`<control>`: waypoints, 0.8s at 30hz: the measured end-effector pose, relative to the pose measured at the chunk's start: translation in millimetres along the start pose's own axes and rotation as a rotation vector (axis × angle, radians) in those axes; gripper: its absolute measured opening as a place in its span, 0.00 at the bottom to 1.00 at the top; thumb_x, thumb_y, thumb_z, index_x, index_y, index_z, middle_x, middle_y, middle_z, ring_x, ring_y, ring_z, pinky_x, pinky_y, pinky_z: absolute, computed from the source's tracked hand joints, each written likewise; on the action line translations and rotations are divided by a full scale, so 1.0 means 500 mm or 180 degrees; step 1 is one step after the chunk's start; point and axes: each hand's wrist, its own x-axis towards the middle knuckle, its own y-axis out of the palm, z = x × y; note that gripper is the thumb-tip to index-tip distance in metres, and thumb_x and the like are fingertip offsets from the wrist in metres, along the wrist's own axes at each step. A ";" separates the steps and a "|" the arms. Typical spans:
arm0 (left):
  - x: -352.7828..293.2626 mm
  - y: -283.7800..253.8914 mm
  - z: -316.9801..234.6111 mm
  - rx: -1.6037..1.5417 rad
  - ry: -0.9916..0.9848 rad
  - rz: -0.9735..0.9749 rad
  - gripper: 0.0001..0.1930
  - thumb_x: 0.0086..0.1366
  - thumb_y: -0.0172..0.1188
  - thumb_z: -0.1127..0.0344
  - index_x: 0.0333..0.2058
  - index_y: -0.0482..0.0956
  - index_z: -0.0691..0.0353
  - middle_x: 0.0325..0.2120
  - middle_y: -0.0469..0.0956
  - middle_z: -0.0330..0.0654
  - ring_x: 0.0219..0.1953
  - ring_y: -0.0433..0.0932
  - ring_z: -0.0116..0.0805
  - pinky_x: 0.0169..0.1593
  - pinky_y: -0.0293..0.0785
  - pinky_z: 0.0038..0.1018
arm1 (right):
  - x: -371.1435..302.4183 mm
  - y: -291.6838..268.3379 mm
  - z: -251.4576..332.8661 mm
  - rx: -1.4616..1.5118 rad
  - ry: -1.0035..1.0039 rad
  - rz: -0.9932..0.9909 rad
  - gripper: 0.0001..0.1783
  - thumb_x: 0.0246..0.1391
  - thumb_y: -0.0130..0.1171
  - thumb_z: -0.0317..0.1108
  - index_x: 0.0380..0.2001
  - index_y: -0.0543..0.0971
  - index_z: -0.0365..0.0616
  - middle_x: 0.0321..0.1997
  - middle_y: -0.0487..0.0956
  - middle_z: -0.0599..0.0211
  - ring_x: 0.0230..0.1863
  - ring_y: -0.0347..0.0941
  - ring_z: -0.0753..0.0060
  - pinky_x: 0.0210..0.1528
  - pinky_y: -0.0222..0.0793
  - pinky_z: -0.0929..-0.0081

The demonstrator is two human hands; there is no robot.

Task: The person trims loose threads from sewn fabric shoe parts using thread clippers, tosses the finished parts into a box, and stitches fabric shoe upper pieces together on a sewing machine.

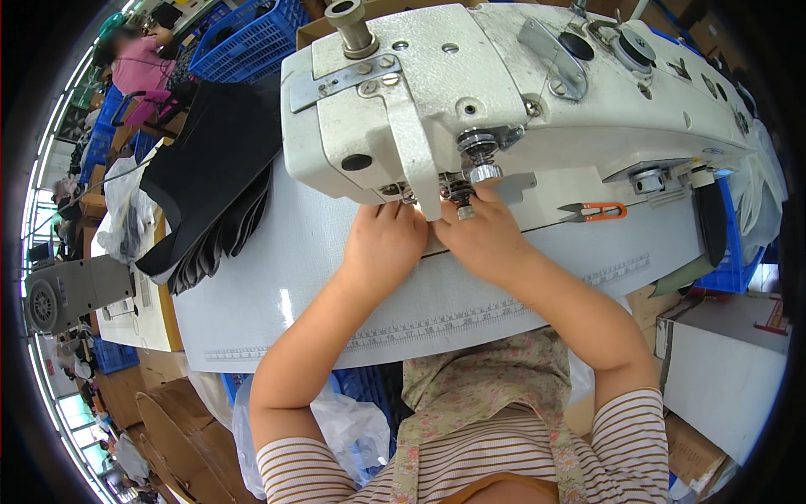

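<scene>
Both hands are close together under the head of a white sewing machine [403, 92], near its needle area. My left hand [384, 242] has its fingers curled and pressed together, their tips hidden by the machine. Beside it, my right hand [483, 239] reaches in behind the tension knob [485, 175], its fingers bent and partly covered. Whatever the two hands pinch is hidden; only a thin dark edge shows between them. Right of my right hand lies a pair of orange-handled thread snips [593, 212], touched by neither hand.
A stack of black cut fabric pieces [214, 160] lies at the table's left. A printed ruler [470, 319] runs along the front of the pale tabletop [311, 286]. Blue crates [249, 40] stand behind. A white box [720, 370] is at right; a person in pink [144, 63] sits far left.
</scene>
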 end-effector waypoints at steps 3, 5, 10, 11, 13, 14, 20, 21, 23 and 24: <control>-0.007 -0.012 0.009 -0.0017 -0.0087 0.0185 0.05 0.44 0.57 0.69 0.23 0.76 0.60 0.24 0.74 0.36 0.36 0.74 0.34 0.45 0.67 0.32 | 0.003 -0.020 -0.012 0.0104 -0.0011 -0.0034 0.06 0.42 0.54 0.33 0.20 0.80 0.47 0.28 0.77 0.71 0.38 0.72 0.69 0.56 0.58 0.68; -0.014 -0.023 0.021 -0.0014 -0.0053 -0.0114 0.07 0.45 0.58 0.70 0.26 0.78 0.62 0.26 0.74 0.36 0.37 0.74 0.33 0.46 0.67 0.33 | -0.003 -0.033 -0.027 -0.0053 0.0044 0.0161 0.05 0.43 0.54 0.33 0.22 0.79 0.48 0.31 0.78 0.73 0.41 0.72 0.71 0.55 0.59 0.68; -0.026 -0.040 0.036 -0.0078 -0.0238 -0.0102 0.06 0.49 0.58 0.71 0.28 0.79 0.61 0.29 0.77 0.35 0.39 0.74 0.33 0.49 0.67 0.33 | -0.006 -0.030 -0.053 0.0107 0.0213 0.0014 0.07 0.43 0.55 0.32 0.28 0.80 0.50 0.25 0.75 0.75 0.37 0.72 0.70 0.46 0.61 0.65; -0.027 -0.039 0.037 -0.0092 -0.0157 -0.0098 0.04 0.52 0.58 0.71 0.28 0.79 0.60 0.30 0.78 0.34 0.40 0.75 0.32 0.50 0.67 0.34 | -0.005 -0.029 -0.053 0.0212 0.0201 0.0108 0.08 0.44 0.55 0.32 0.30 0.80 0.49 0.25 0.75 0.73 0.38 0.71 0.68 0.45 0.61 0.65; -0.026 -0.036 0.027 -0.0018 -0.0168 -0.0109 0.05 0.51 0.58 0.70 0.28 0.79 0.59 0.31 0.78 0.35 0.40 0.75 0.32 0.51 0.67 0.34 | 0.000 -0.035 -0.045 0.0050 0.0039 0.0101 0.09 0.45 0.55 0.32 0.31 0.80 0.48 0.26 0.75 0.71 0.39 0.71 0.67 0.44 0.62 0.64; -0.025 -0.035 0.021 0.0052 -0.0181 -0.0113 0.05 0.51 0.58 0.70 0.29 0.79 0.59 0.31 0.78 0.35 0.40 0.75 0.32 0.52 0.66 0.34 | 0.004 -0.038 -0.040 -0.0106 -0.0120 0.0100 0.09 0.46 0.55 0.32 0.33 0.80 0.47 0.27 0.76 0.69 0.39 0.71 0.65 0.43 0.63 0.64; -0.021 -0.035 0.009 -0.0055 -0.0194 0.0013 0.07 0.49 0.58 0.69 0.29 0.79 0.59 0.31 0.77 0.34 0.41 0.75 0.31 0.54 0.64 0.34 | 0.008 -0.016 -0.018 0.0252 0.0233 0.0181 0.06 0.41 0.56 0.33 0.22 0.81 0.49 0.30 0.76 0.72 0.46 0.68 0.68 0.49 0.62 0.69; -0.022 -0.034 0.009 -0.0049 -0.0195 0.0005 0.07 0.49 0.58 0.69 0.29 0.79 0.59 0.31 0.77 0.34 0.41 0.75 0.31 0.54 0.64 0.34 | 0.007 -0.015 -0.016 0.0245 0.0228 0.0175 0.06 0.41 0.56 0.33 0.22 0.81 0.49 0.30 0.76 0.72 0.46 0.68 0.68 0.49 0.62 0.69; -0.025 -0.031 0.010 -0.0047 -0.0206 -0.0003 0.06 0.50 0.58 0.69 0.29 0.80 0.59 0.31 0.77 0.34 0.41 0.74 0.31 0.54 0.64 0.33 | 0.009 -0.013 -0.014 0.0173 0.0216 -0.0096 0.06 0.40 0.56 0.33 0.19 0.81 0.48 0.29 0.76 0.70 0.44 0.68 0.67 0.49 0.61 0.68; -0.025 -0.029 0.010 -0.0039 -0.0209 -0.0007 0.06 0.50 0.58 0.69 0.29 0.80 0.59 0.31 0.77 0.34 0.41 0.74 0.31 0.54 0.64 0.33 | 0.009 -0.014 -0.014 0.0172 0.0210 -0.0103 0.06 0.40 0.56 0.33 0.19 0.81 0.48 0.29 0.76 0.70 0.44 0.68 0.67 0.49 0.61 0.68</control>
